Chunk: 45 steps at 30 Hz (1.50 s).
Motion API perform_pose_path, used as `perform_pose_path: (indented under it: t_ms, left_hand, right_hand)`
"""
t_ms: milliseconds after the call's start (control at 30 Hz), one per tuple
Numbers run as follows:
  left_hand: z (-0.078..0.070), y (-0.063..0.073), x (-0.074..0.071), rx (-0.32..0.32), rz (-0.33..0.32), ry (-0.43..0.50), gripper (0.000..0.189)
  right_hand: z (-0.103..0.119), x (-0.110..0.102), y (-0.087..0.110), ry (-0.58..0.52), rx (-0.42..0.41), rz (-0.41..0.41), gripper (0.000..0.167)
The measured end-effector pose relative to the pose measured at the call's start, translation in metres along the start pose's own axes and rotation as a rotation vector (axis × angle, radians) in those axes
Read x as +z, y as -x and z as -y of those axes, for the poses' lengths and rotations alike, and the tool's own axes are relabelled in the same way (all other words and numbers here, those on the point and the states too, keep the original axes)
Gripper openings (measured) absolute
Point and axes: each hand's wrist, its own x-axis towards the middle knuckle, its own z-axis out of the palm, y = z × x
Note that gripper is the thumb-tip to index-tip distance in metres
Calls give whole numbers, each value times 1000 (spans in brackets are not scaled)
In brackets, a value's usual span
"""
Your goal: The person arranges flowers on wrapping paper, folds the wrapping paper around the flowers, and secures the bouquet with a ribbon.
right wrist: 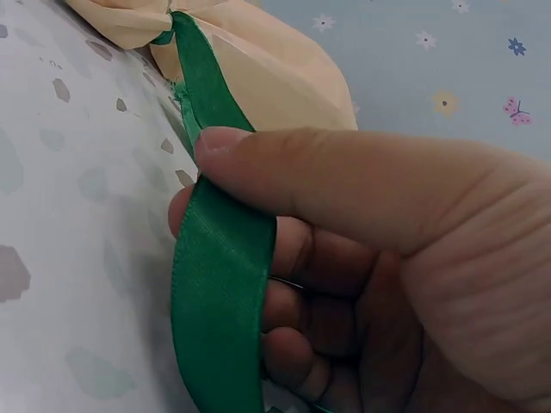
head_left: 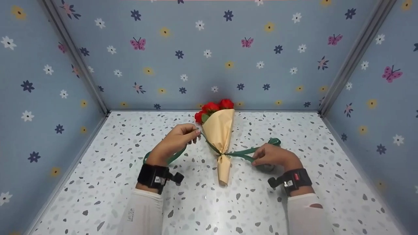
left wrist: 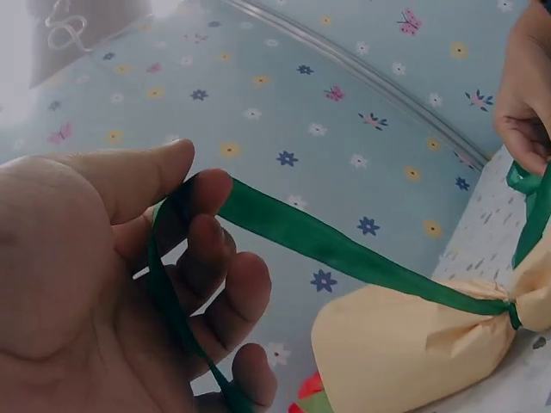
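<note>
A bouquet of red roses (head_left: 211,107) in tan wrapping paper (head_left: 219,128) lies on the table, blooms toward the back wall. Green ribbon (head_left: 243,152) is cinched round the narrow part of the paper, and its ends run out to both sides. To the left of the bouquet, my left hand (head_left: 178,140) pinches one end between thumb and forefinger; the left wrist view shows that ribbon (left wrist: 310,238) stretched to the paper. On the other side my right hand (head_left: 272,155) pinches the ribbon (right wrist: 222,284) under its thumb, with more of it trailing across the palm.
The speckled white table (head_left: 202,209) is enclosed by blue flowered panels (head_left: 209,42) at the back and sides. Grey metal strips (head_left: 76,55) run along the corners. A loop of ribbon (head_left: 274,141) rises behind my right hand.
</note>
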Motion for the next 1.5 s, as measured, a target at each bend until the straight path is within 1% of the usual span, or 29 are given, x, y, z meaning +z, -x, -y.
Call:
perform_pose_path:
  t_ms: [67, 100, 167, 200, 267, 333, 400, 467, 633, 700, 767, 833, 900, 1000, 1067, 1133, 1167, 1267, 1333, 1433, 1500]
  left_hand:
    - [-8, 1, -1, 48, -22, 12, 22]
    - [-10, 2, -2, 67, -33, 26, 21]
    - [-13, 2, -2, 91, -41, 54, 22]
    - [-13, 2, -1, 95, -44, 69, 23]
    - [-12, 3, 0, 81, -45, 105, 25]
    - [-11, 3, 3, 64, -35, 133, 28]
    - [-9, 3, 6, 48, -21, 166, 31]
    - [-7, 3, 10, 44, 2, 183, 33]
    - [-3, 7, 21, 19, 64, 197, 28]
    - [-3, 9, 25, 5, 82, 190, 26]
    - [-2, 9, 28, 11, 83, 167, 24]
    - [-3, 8, 30, 17, 71, 140, 23]
    - [-4, 7, 31, 34, 50, 113, 21]
    - [-7, 3, 31, 73, 3, 80, 14]
    - [-8, 1, 32, 100, -30, 72, 11]
    - [-7, 0, 33, 119, -59, 66, 9]
    - [-7, -1, 34, 119, -68, 68, 8]
    - [-5, 0, 35, 105, -74, 63, 9]
    - [-4, 1, 36, 92, -70, 52, 11]
    - [-4, 3, 37, 81, -55, 53, 19]
    - [-3, 4, 36, 80, -47, 61, 23]
  right_hand:
    - [2, -2, -1, -2, 6, 5, 21]
    - [3, -3, -1, -13, 7, 12, 21]
    - [5, -6, -1, -42, 8, 27, 24]
    - [7, -8, 0, -50, 6, 32, 28]
    - [11, -11, 2, -85, 1, 42, 38]
    - [15, -15, 5, -110, -31, 48, 45]
    - [21, -18, 8, -145, -73, 57, 47]
    - [26, -20, 11, -197, -141, 78, 45]
    - [32, -21, 15, -324, -334, 134, 27]
    - [34, -22, 15, -361, -383, 143, 23]
    - [39, -23, 14, -380, -405, 133, 22]
    - [44, -25, 12, -391, -397, 98, 23]
    - [51, -25, 8, -400, -382, 40, 24]
    - [59, -24, -3, -432, -354, -87, 25]
    - [63, -21, -9, -462, -325, -184, 29]
    - [65, -17, -15, -514, -288, -262, 33]
    - [66, -14, -17, -553, -268, -291, 33]
    - [69, -7, -22, -677, -215, -345, 30]
    - [73, -3, -23, -737, -193, -371, 26]
    - [79, 1, -24, -748, -176, -389, 24]
    - [82, 2, -23, -715, -176, -393, 24]
